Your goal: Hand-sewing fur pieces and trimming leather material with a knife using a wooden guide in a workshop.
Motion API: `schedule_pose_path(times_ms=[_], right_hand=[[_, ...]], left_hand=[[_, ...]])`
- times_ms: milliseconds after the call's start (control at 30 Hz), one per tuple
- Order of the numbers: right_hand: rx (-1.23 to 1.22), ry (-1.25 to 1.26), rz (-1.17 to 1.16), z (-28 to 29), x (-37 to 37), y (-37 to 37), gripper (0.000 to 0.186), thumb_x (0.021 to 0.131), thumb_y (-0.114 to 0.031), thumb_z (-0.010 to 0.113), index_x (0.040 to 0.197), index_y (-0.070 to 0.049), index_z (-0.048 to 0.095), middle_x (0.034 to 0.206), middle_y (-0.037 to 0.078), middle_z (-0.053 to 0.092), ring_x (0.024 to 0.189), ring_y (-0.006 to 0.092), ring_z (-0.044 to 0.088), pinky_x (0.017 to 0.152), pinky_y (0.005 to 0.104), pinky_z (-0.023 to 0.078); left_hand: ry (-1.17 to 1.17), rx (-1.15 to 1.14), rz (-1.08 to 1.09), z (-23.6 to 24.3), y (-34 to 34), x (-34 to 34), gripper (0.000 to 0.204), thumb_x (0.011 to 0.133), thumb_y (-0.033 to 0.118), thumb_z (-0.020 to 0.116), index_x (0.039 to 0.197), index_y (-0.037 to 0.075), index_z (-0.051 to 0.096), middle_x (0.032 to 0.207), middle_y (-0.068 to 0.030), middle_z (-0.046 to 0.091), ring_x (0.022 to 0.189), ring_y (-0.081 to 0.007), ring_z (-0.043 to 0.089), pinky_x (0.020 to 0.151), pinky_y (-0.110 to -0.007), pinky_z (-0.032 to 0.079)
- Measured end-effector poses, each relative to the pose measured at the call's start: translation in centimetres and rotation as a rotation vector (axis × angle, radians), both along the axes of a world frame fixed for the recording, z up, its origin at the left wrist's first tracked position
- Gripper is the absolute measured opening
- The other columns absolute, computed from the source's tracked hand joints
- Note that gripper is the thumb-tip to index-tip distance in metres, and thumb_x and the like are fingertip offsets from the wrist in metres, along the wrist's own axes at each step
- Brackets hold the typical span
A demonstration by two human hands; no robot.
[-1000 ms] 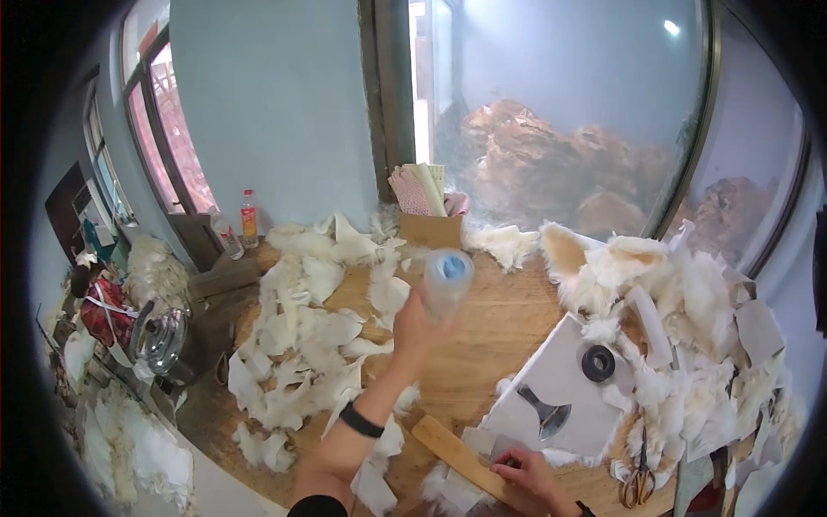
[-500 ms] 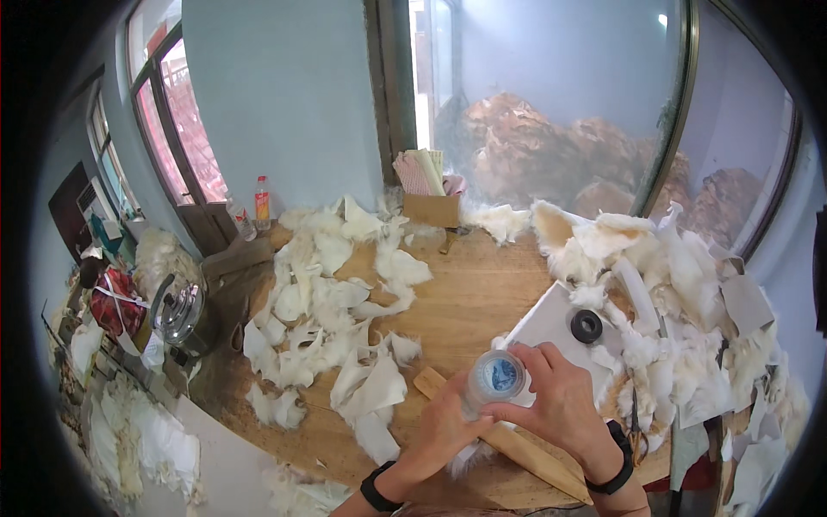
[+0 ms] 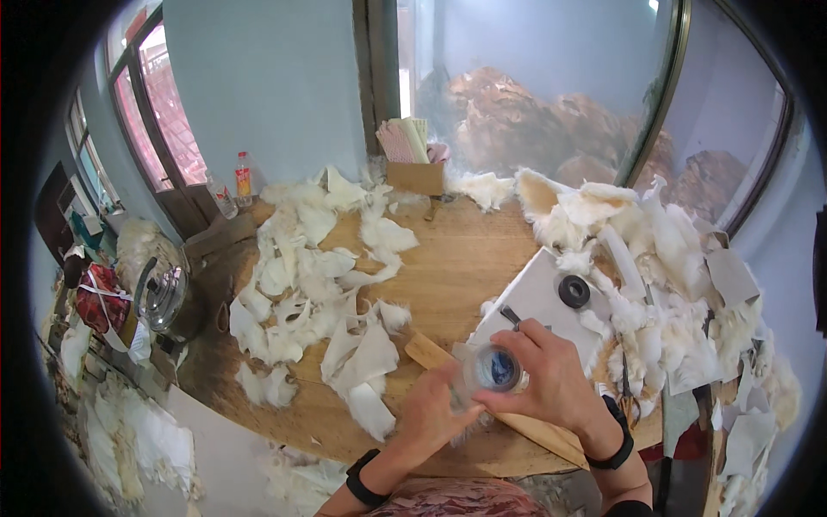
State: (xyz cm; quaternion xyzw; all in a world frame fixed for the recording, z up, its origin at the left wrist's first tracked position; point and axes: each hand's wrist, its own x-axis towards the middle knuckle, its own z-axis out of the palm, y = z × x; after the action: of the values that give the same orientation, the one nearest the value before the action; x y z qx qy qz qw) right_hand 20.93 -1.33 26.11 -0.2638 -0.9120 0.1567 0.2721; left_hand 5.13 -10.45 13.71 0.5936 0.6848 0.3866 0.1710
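Between my hands is a clear round jar (image 3: 498, 368), seen from above, with something blue inside. My right hand (image 3: 551, 375) curls round its right side, thumb along the near rim and fingers along the far rim. My left hand (image 3: 428, 405), a little blurred, closes on the jar's left side. Under the hands runs a flat wooden stick (image 3: 538, 438). Just past my right fingers a small dark tool (image 3: 511, 316) lies on a white board (image 3: 538, 280), its far part showing. A black ring-shaped roll (image 3: 574, 291) sits farther back on that board.
White fur pieces (image 3: 293, 258) cover the left of the wooden table (image 3: 465, 258); more fur (image 3: 680, 327) is heaped at right, with scissors (image 3: 627, 405) near it. A cardboard box (image 3: 414, 177) and bottles (image 3: 243, 178) stand at the back. A metal pot (image 3: 164, 297) is at left.
The view has shifted, so the scene sits higher and slightly left. My left hand has moved slightly on the jar, with blur. The dark tool beyond my right fingers has come into sight.
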Motion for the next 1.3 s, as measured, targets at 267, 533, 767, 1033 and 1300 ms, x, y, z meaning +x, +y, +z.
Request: schedule_pose_path(times_ms=[267,533,767,1033,1300], right_hand=[[0.064,-0.118,-0.078,-0.2,-1.7,-1.5,0.059,0.066,-0.036,0.085,0.109,-0.004,0.061,0.091,0.012,0.057,0.074,0.0320,0.063,0.061,0.0392,0.052],[0.088,-0.022,-0.087,-3.8,-3.1,-2.0,0.060,0.069,-0.040,0.081,0.109,-0.002,0.058,0.090,0.012,0.054,0.073,0.0312,0.062,0.058,0.0393,0.051],[-0.070,-0.081,0.207,-3.6,-2.7,-0.4,0.057,0.069,-0.033,0.082,0.114,-0.007,0.061,0.099,0.014,0.057,0.086,0.0330,0.062,0.072,0.0404,0.052],[-0.783,0.546,0.124,-3.3,0.3,0.4,0.072,0.068,-0.030,0.082,0.129,-0.003,0.056,0.119,0.010,0.060,0.105,0.0215,0.059,0.087,0.0351,0.049],[-1.299,0.899,-0.036,-11.3,4.5,-1.9,0.071,0.084,-0.038,0.071,0.136,0.002,0.045,0.120,0.016,0.060,0.111,0.0242,0.059,0.095,0.0380,0.049]], left_hand=[[-0.075,0.014,-0.004,-1.1,0.3,-0.4,0.060,0.069,0.026,0.078,0.119,0.003,0.054,0.103,-0.0196,0.063,0.101,-0.0386,0.060,0.082,-0.046,0.050],[-0.039,-0.051,0.001,-3.8,-0.4,-1.2,0.065,0.069,0.029,0.079,0.123,0.004,0.053,0.107,-0.0202,0.062,0.102,-0.0384,0.059,0.083,-0.048,0.049],[-0.196,-0.105,-0.165,-3.9,-1.3,-2.5,0.071,0.068,0.026,0.079,0.130,0.006,0.050,0.116,-0.0166,0.062,0.106,-0.0376,0.059,0.088,-0.047,0.049],[-0.171,-0.032,-0.171,-2.9,-2.3,-3.3,0.073,0.067,0.023,0.079,0.131,0.009,0.050,0.117,-0.0172,0.059,0.108,-0.0378,0.058,0.089,-0.045,0.049],[-0.162,0.070,-0.268,6.0,-3.4,-4.5,0.070,0.064,0.025,0.084,0.124,0.009,0.053,0.116,-0.0162,0.059,0.106,-0.0356,0.059,0.088,-0.044,0.049]])
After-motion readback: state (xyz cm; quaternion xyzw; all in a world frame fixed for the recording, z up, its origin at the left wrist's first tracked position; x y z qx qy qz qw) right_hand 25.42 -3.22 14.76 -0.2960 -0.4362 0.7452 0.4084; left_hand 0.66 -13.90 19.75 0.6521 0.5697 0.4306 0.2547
